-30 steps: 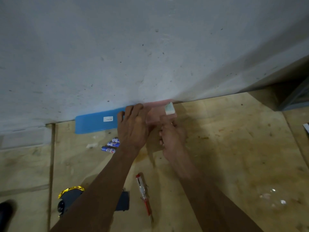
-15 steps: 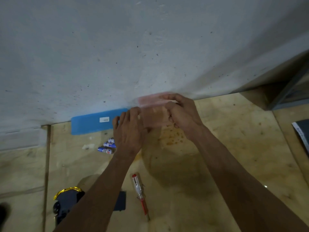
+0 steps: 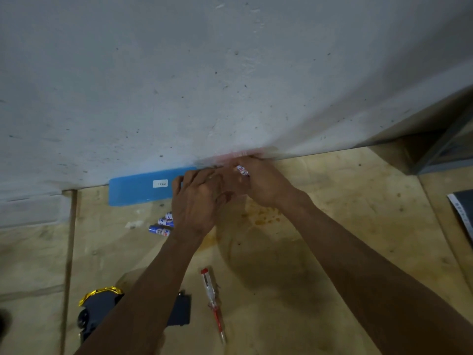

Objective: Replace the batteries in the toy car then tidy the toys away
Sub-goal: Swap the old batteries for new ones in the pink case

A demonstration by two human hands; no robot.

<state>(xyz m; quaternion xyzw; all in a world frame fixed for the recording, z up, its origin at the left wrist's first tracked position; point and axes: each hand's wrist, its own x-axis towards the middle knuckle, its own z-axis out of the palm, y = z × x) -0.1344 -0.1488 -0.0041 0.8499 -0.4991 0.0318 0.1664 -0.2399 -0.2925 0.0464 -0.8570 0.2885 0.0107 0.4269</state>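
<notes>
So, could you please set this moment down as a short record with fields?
surface: plywood floor against a grey wall
left hand: on a pink translucent pack by the wall
right hand: pinches a battery at the pack
loose batteries: three, left of the left hand
screwdriver: lies between the forearms
toy car: bottom left, partly hidden

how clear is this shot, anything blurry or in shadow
Head view: dim, bluish light; the pink box at the wall smears with motion blur, both hands slightly soft; arms cast a broad shadow on the plywood floor; wide-angle bending curves the wall edge.
</notes>
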